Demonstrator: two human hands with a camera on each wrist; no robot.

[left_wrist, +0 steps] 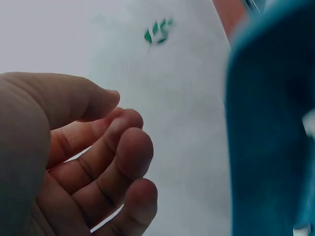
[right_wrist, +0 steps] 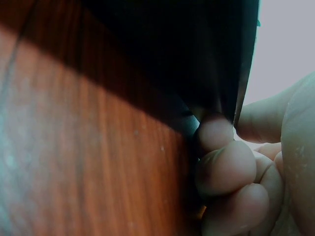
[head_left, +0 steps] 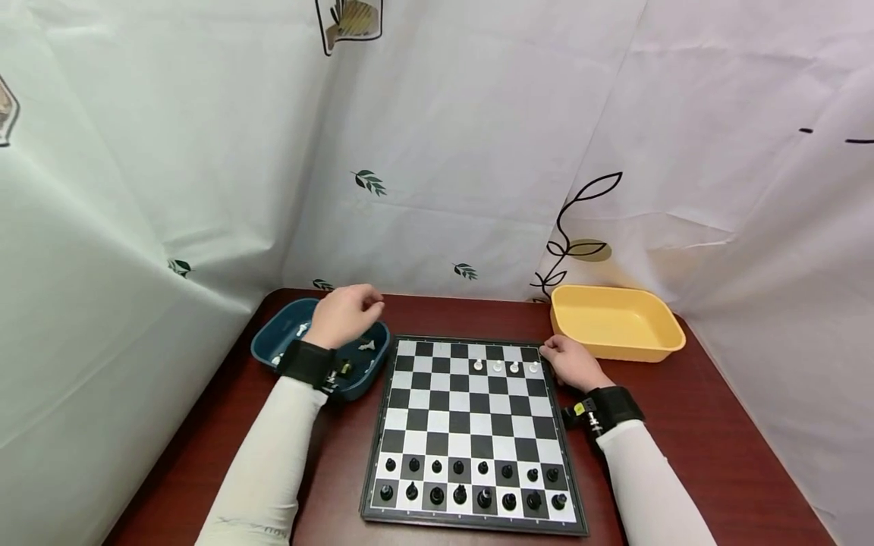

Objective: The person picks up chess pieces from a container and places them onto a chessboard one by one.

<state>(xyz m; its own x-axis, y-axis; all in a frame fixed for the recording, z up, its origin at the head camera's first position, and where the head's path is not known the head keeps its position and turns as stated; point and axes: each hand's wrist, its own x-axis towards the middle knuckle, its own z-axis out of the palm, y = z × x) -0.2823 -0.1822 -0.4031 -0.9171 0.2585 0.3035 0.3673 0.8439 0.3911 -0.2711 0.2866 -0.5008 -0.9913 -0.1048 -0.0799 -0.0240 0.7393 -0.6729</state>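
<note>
Board state: the chessboard (head_left: pixel 471 432) lies flat on the red-brown tabletop (head_left: pixel 710 447). Both near ranks are filled with black pieces (head_left: pixel 471 481), sixteen as counted in the head view, one per square. On the far side only four white pieces (head_left: pixel 505 367) stand, side by side in the second rank from the far edge, toward the right-hand corner. The rest of the far two ranks are bare squares.

Supply: more white pieces (head_left: pixel 367 346) lie loose in the blue tray (head_left: pixel 273 350) at the board's left far corner; at least three show, and the arm hides part of the tray. The yellow tray (head_left: pixel 617 322) beyond the right far corner appears to hold nothing.

Judgement: the black side is done; the white side is barely started, with most of it left to place from the blue tray.

Left hand (head_left: pixel 344 315): hovers above the blue tray, fingers (left_wrist: pixel 125 157) curled loosely inward toward the thumb. The left wrist view shows the palm side with no piece between the fingertips; the grip reads as relaxed and holding nothing, though a small piece tucked deeper cannot be ruled out entirely.

Right hand (head_left: pixel 572 362): rests on the tabletop at the board's right edge near the far corner, close to the last white piece in the row. The right wrist view shows the fingers (right_wrist: pixel 224 167) curled against the board's dark rim, touching it; whether they pinch the rim or merely press against it cannot be told.
</note>
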